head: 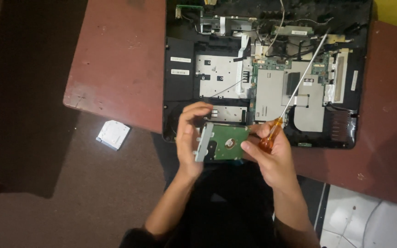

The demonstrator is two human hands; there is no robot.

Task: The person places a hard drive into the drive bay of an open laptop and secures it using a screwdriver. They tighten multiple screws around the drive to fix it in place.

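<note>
My left hand (188, 138) grips the left side of a hard drive (225, 143), a flat metal block with its green circuit board facing up. My right hand (272, 156) supports the drive's right edge and also holds a screwdriver (295, 96) with an orange handle; its long shaft points up and right over the opened laptop (263, 69). The laptop lies upside down on the table with its bottom cover off, showing metal plates, a green board and cables.
The laptop rests on a dark red table (120, 59) whose near edge runs just under my hands. A small white flat part (113, 134) lies on the brown floor at the left. White floor tiles (368, 220) show at bottom right.
</note>
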